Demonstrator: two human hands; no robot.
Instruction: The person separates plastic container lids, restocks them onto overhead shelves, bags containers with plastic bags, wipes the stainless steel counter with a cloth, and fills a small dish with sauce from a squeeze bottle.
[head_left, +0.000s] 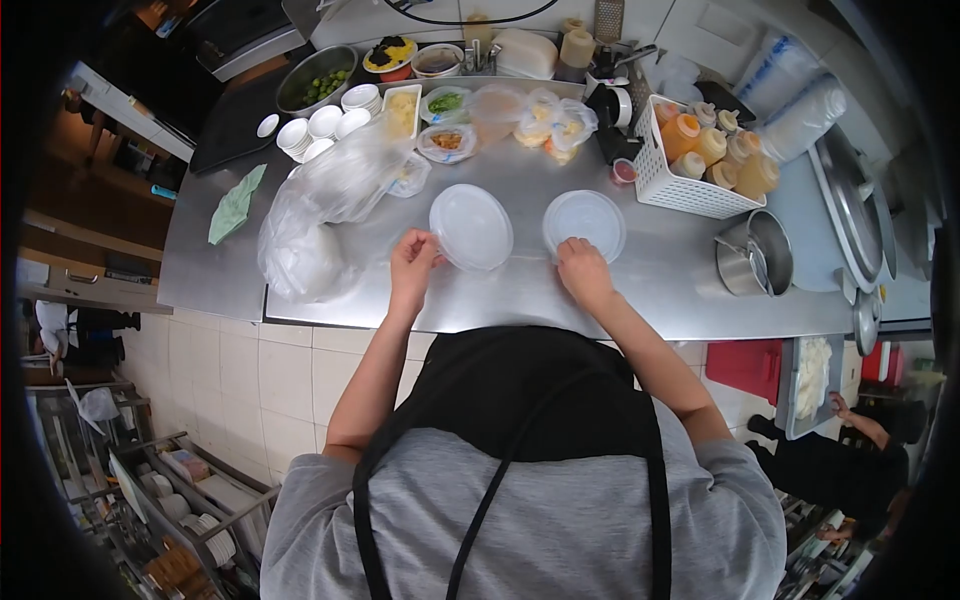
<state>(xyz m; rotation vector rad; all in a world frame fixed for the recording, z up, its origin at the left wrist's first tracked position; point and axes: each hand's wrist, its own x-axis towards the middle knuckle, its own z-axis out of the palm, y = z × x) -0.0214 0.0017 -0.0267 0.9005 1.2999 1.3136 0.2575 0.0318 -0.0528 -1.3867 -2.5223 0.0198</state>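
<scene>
Head view, plastic disc (pixel 588 222), right fingers (pixel 572 249) masking edge

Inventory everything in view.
Table: one, steel grey, centre
Round lids or tubs: two, whitish, one at each hand
Bag: at least one, whitish, table left
Cloth: one, green, table's left end
Cups: several, white, back left
Bowl: one, steel, back left
Food packs: several, mixed, back centre
Basket: one, white, back right
Bottles: several, orange and yellow, in basket
Pot: one, steel, table right
Tray: one, grey, lower right
Dishes: several, white, lower left
Other people: at least two, mostly dark clothes, both sides
Apron: one, black, body front
Left hand: one, bare, centre left
Right hand: one, bare, centre right
</scene>
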